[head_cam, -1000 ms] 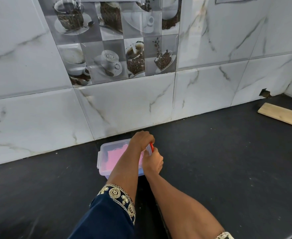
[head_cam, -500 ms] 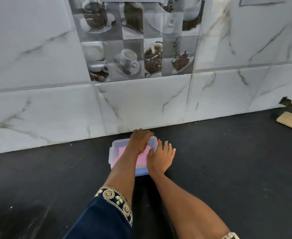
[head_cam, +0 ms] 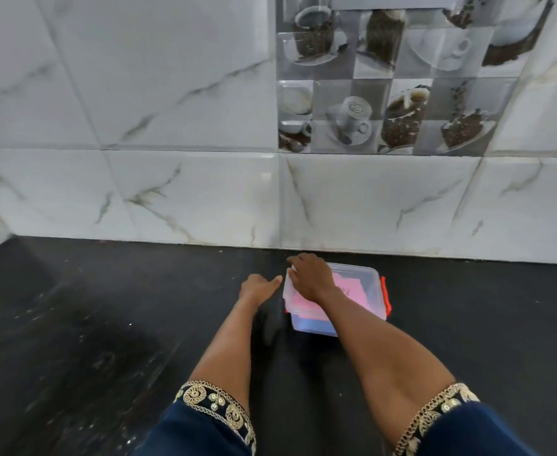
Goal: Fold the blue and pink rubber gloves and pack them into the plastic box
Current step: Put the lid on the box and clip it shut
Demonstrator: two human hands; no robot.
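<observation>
Lid on, last corner getting pressed down!

Nearest us, two forearms in dark blue sleeves (head_cam: 204, 432) reach out over the black desk (head_cam: 73, 340). The left hand (head_cam: 257, 287) sits just beside the plastic box (head_cam: 377, 291), fingers loosely curled, holding nothing, likely steadying it. The right hand (head_cam: 308, 278) lies across the clear lid (head_cam: 362, 269), fingers curled over its far-left corner, probably snapping it shut. Through the plastic, the pink glove (head_cam: 353, 291) lies folded flat on the blue glove (head_cam: 313, 325). A red clip (head_cam: 385, 296) edges the right side, near the marble wall tiles (head_cam: 204, 199).
</observation>
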